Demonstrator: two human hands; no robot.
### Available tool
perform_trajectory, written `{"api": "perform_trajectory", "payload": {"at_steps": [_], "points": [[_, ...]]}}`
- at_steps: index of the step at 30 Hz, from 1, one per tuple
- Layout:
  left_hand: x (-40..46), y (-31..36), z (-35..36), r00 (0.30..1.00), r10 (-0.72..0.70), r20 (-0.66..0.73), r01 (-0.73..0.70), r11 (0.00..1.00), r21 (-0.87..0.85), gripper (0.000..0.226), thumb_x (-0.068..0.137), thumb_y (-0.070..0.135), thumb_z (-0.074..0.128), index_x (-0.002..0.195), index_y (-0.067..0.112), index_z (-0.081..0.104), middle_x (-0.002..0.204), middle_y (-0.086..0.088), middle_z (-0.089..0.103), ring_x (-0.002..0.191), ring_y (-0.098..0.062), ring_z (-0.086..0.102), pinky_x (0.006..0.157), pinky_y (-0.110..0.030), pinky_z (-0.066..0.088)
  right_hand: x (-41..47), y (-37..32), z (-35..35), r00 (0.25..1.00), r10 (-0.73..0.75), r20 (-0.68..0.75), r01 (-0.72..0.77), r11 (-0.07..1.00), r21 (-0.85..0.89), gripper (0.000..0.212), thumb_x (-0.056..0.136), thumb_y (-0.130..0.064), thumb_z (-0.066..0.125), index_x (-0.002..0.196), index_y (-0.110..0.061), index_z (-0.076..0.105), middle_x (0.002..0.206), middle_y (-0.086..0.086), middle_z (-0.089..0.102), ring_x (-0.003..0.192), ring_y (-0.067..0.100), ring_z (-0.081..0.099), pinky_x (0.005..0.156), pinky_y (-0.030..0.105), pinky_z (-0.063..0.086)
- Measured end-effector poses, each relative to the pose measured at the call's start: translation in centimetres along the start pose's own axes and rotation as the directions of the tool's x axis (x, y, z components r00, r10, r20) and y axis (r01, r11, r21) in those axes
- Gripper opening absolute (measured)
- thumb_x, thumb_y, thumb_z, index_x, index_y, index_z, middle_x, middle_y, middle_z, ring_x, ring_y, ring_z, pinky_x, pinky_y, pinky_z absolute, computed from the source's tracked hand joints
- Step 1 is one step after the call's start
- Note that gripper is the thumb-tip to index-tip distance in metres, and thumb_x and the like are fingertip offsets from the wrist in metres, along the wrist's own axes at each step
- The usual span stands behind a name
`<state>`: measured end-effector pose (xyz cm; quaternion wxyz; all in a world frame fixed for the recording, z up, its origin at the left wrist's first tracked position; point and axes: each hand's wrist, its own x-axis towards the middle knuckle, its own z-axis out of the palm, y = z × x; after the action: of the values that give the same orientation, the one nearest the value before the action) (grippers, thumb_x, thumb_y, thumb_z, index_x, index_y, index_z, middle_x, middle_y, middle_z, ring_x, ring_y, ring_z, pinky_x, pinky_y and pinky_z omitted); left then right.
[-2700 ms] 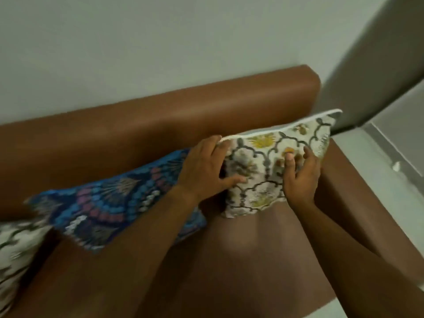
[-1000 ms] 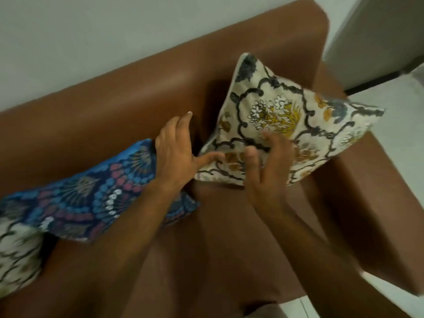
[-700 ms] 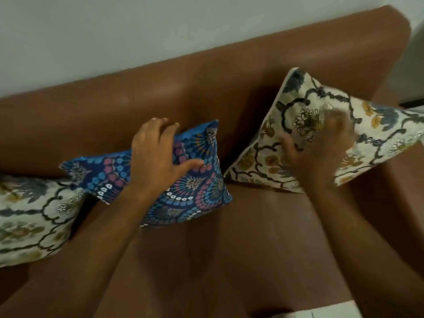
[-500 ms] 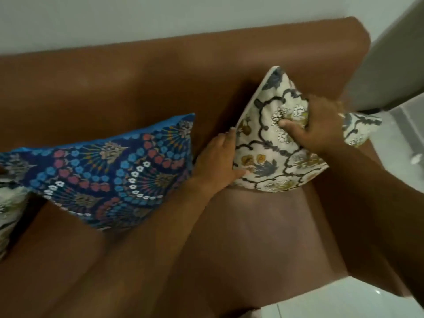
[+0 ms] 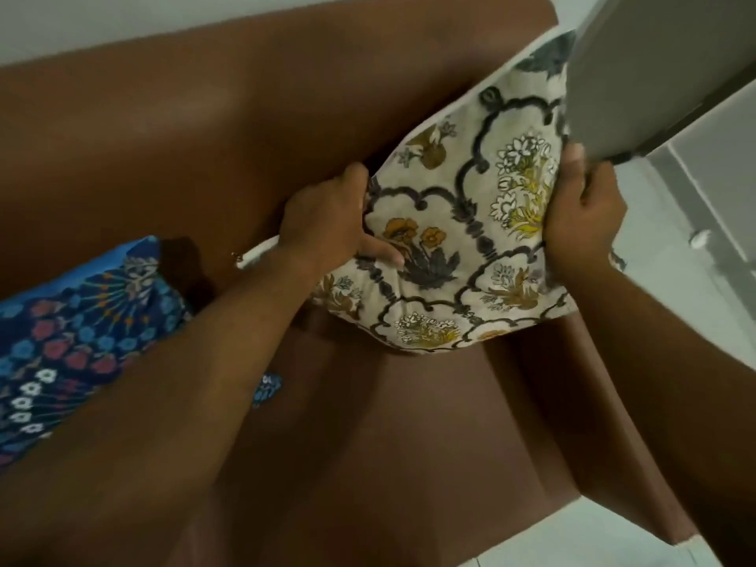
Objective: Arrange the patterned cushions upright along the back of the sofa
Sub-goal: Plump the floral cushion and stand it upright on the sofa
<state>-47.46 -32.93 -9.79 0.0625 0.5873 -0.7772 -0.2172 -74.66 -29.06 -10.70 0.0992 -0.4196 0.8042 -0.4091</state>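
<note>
Hands (image 5: 327, 223) (image 5: 583, 223) clasp cream cushion's (image 5: 462, 255) opposite edges, fingers curled.

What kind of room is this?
Probably a home living room: a brown sofa against a plain wall, patterned cushions such as the cream floral cushion, and a pale tiled floor.

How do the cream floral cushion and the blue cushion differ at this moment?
The cream floral cushion is gripped by the left hand and right hand; the blue cushion is untouched. The cream one sits at the sofa's armrest end, the blue farther left. Both lean against the backrest.
</note>
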Motion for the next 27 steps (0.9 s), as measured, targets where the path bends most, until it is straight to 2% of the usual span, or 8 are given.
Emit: {"api": "perform_trajectory", "payload": {"at_steps": [3, 5, 9, 12, 17, 20, 23, 27], "points": [[0.0, 0.4, 1.2, 1.0, 0.01, -0.028, -0.01, 1.0, 0.001, 0.1, 0.041, 0.075, 0.082, 0.104, 0.006, 0.048, 0.09, -0.011, 0.065, 0.082, -0.035, 0.065, 0.062, -0.038, 0.042, 0.4, 5.1, -1.2, 0.94, -0.235, 0.248, 0.283, 0.943, -0.176, 0.065, 0.096, -0.065, 0.029, 0.12, -0.012, 0.06, 0.102, 0.003, 0.066, 0.092, 0.018, 0.059, 0.077, 0.024, 0.033], [-0.1, 0.5, 1.1, 0.999, 0.029, -0.034, -0.029, 0.999, -0.013, 0.097, 0.042, 0.072, 0.084, 0.104, 0.006, 0.048, 0.092, -0.012, 0.066, 0.084, -0.034, 0.066, 0.063, -0.038, 0.043, 0.5, 6.8, -2.0, 0.917, -0.231, 0.325, 0.303, 0.933, -0.195, 0.066, 0.096, -0.063, 0.029, 0.133, -0.015, 0.054, 0.114, 0.007, 0.068, 0.102, 0.024, 0.061, 0.083, 0.027, 0.034], [0.2, 0.8, -0.1, 0.997, 0.008, -0.071, -0.008, 1.0, -0.004, 0.099, 0.042, 0.069, 0.086, 0.107, 0.006, 0.047, 0.095, -0.009, 0.064, 0.085, -0.029, 0.062, 0.066, -0.039, 0.042, -0.7, 7.2, -2.1, 0.948, -0.173, 0.268, 0.216, 0.966, -0.141, 0.061, 0.1, -0.055, 0.031, 0.139, -0.012, 0.051, 0.128, 0.011, 0.066, 0.116, 0.028, 0.06, 0.086, 0.025, 0.036], [0.1, 0.8, 0.3, 0.999, 0.014, -0.04, -0.013, 0.999, 0.034, 0.103, 0.041, 0.073, 0.082, 0.112, 0.006, 0.047, 0.102, -0.012, 0.063, 0.094, -0.033, 0.062, 0.071, -0.042, 0.044, -1.3, 7.7, -1.2, 0.954, -0.17, 0.248, 0.204, 0.971, -0.12, 0.065, 0.1, -0.059, 0.029, 0.141, -0.013, 0.05, 0.133, 0.013, 0.063, 0.121, 0.031, 0.058, 0.097, 0.036, 0.044], [-1.9, 1.0, 0.5, 0.982, -0.008, -0.19, 0.021, 0.998, 0.065, 0.122, 0.042, 0.086, 0.066, 0.133, 0.007, 0.048, 0.127, -0.017, 0.057, 0.116, -0.037, 0.053, 0.092, -0.049, 0.044, -0.9, 6.9, -1.3, 0.966, -0.183, 0.184, 0.229, 0.933, -0.276, 0.061, 0.101, -0.056, 0.031, 0.125, -0.007, 0.058, 0.115, 0.019, 0.065, 0.106, 0.034, 0.059, 0.079, 0.028, 0.03], [-5.2, 0.8, 1.3, 0.946, -0.067, -0.316, 0.08, 0.996, 0.028, 0.123, 0.055, 0.086, 0.066, 0.146, 0.009, 0.04, 0.142, -0.019, 0.049, 0.129, -0.038, 0.046, 0.101, -0.053, 0.041, -2.2, 6.5, -2.2, 0.99, -0.112, 0.085, 0.134, 0.934, -0.331, 0.063, 0.1, -0.06, 0.03, 0.135, -0.012, 0.052, 0.128, 0.014, 0.057, 0.119, 0.028, 0.05, 0.094, 0.035, 0.035], [-7.8, -0.5, 2.9, 0.934, -0.111, -0.339, 0.118, 0.993, 0.0, 0.124, 0.061, 0.092, 0.057, 0.148, 0.005, 0.037, 0.145, -0.021, 0.047, 0.133, -0.039, 0.045, 0.104, -0.058, 0.041, -4.3, 5.3, -2.4, 0.994, -0.107, -0.035, 0.099, 0.978, -0.183, 0.066, 0.099, -0.061, 0.033, 0.143, -0.013, 0.046, 0.138, 0.012, 0.051, 0.129, 0.023, 0.044, 0.105, 0.031, 0.031], [-8.6, -2.5, 3.3, 0.963, -0.11, -0.245, 0.135, 0.987, 0.085, 0.139, 0.052, 0.096, 0.054, 0.152, 0.003, 0.028, 0.15, -0.023, 0.043, 0.14, -0.041, 0.039, 0.115, -0.065, 0.026, -5.4, 5.4, -1.8, 0.983, -0.166, 0.085, 0.18, 0.962, -0.207, 0.076, 0.096, -0.069, 0.032, 0.148, -0.013, 0.037, 0.145, 0.012, 0.046, 0.136, 0.027, 0.041, 0.112, 0.05, 0.033]]}}
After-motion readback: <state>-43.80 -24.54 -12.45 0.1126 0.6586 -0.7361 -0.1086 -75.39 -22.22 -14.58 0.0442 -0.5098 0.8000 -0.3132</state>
